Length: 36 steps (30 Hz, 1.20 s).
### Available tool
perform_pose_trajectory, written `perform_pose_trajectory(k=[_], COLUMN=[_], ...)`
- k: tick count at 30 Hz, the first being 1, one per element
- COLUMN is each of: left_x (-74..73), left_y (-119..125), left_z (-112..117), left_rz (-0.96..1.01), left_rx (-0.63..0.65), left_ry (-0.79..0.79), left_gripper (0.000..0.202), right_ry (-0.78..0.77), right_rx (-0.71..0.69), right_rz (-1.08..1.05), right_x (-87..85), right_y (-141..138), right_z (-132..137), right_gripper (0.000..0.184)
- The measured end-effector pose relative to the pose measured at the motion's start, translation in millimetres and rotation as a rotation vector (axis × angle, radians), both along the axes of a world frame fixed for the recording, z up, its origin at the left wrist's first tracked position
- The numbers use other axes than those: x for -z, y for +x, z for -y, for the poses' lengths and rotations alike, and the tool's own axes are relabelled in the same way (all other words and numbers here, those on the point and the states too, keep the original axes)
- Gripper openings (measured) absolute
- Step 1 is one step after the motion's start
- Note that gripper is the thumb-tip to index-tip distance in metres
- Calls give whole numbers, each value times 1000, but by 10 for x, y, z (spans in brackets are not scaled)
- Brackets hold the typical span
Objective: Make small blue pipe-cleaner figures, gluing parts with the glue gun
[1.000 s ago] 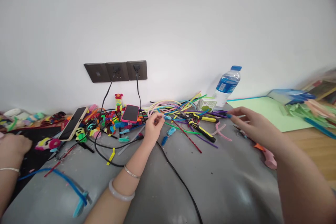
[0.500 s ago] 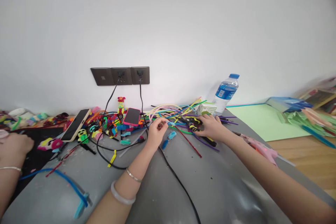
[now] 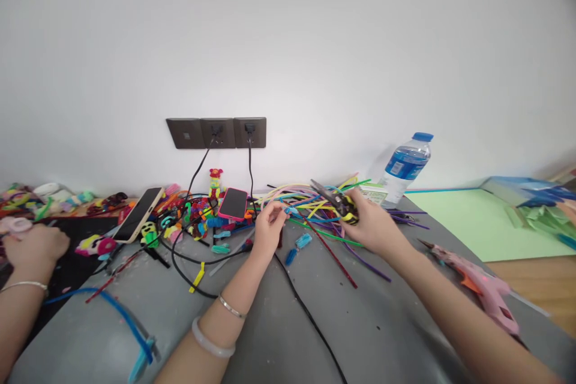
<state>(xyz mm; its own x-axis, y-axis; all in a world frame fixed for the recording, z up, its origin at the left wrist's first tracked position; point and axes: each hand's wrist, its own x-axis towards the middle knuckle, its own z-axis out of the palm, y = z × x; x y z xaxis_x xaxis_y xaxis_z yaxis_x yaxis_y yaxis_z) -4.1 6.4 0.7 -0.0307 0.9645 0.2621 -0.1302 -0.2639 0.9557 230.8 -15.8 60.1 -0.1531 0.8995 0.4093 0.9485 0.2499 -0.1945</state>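
My left hand (image 3: pixel 270 225) is closed in a pinch on a small light-blue pipe cleaner piece (image 3: pixel 291 210) above the grey table. Wrapped round the black and yellow handles of a pair of pliers (image 3: pixel 344 205) is my right hand (image 3: pixel 366 222), with the grey jaws pointing up and left over a heap of colourful pipe cleaners (image 3: pixel 310 195). Folded light-blue and dark-blue pipe cleaner pieces (image 3: pixel 298 247) lie below my left hand. A red tinsel pipe cleaner (image 3: pixel 335 258) stretches between my hands.
A tilted water bottle (image 3: pixel 407 165) and a small box (image 3: pixel 374 194) stand behind my right hand. A pink glue gun (image 3: pixel 483 288) lies at the right. Black cables (image 3: pixel 306 306) cross the table. Phones (image 3: pixel 234 203) and small figures sit left. Another person's hand (image 3: pixel 38 249) is far left.
My right hand has picked the pliers up off the heap and raised them. My left hand keeps its pinch. The view has shifted slightly, showing more of the glue gun.
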Motion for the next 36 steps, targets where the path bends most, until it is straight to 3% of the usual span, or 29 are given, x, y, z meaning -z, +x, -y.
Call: perform_pose_trajectory(k=[4, 9, 26, 36], left_x=[14, 40, 1, -7], left_y=[-16, -24, 0, 9], left_z=[-18, -25, 16, 20], left_rz=[30, 52, -37, 19], left_rx=[-27, -56, -48, -55], left_ry=[12, 6, 57, 36], left_gripper=[27, 25, 19, 22], right_ry=[-17, -5, -65, -90], right_rx=[-84, -162, -217, -214], right_rz=[-32, -1, 7, 14], right_x=[194, 314, 349, 343], right_y=[-264, -211, -170, -154], right_z=[-101, -99, -51, -47], right_gripper=[35, 44, 39, 42])
